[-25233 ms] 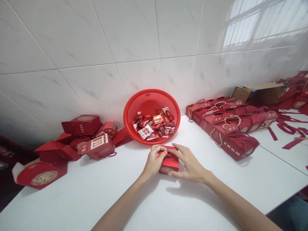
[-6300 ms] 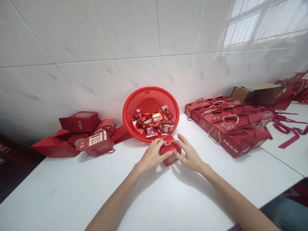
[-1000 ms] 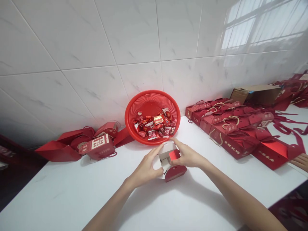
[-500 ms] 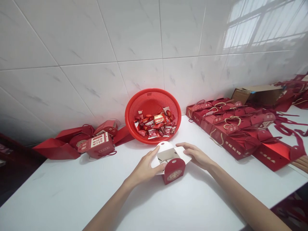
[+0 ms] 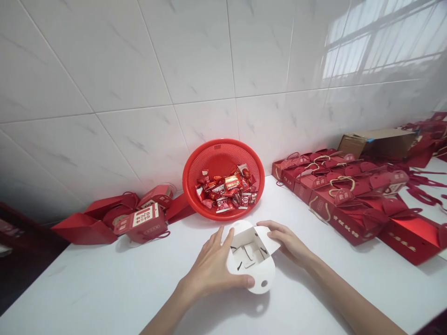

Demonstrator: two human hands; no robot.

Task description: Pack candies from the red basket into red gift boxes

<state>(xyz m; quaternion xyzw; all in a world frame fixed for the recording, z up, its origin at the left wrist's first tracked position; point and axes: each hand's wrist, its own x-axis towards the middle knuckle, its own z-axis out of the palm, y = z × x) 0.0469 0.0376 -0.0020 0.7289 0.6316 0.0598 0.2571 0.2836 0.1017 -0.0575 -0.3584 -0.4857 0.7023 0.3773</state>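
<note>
1. Since half a second ago, the near flap (image 5: pixel 257 274) of the open box (image 5: pixel 246 237) has folded outward, from upright with its printed face showing to its white inside facing up.
2. Largest is the white tiled wall (image 5: pixel 206 56), veined in grey, a window's reflection (image 5: pixel 352 53) at upper right.
3. Below it spreads the white table (image 5: pixel 104 288).
4. Rows of red boxes (image 5: pixel 331 195) with cord handles stand packed together at the right; another red box (image 5: pixel 407 237) sits at their near end.
5. Several more red boxes (image 5: pixel 141 225) are heaped at the left, one bearing a pale printed panel.
6. Between these groups, near the wall, is a round red basket (image 5: pixel 223 156).
7. Behind the right-hand rows lies a brown carton (image 5: pixel 352 145).
8. Between the two hands is the open box, just beside the basket on its near side, mouth up; whether its base touches the table I cannot tell.
9. Left hand (image 5: pixel 211 267): thumb and fingers spread wide, holding the box's left side, thumb on the near flap. Right hand (image 5: pixel 288 242): fingers bent, touching the right flap (image 5: pixel 268 239); I cannot tell whether they pinch it.
10. Smallest are the wrapped sweets (image 5: pixel 228 193) inside the basket, mostly red.
</note>
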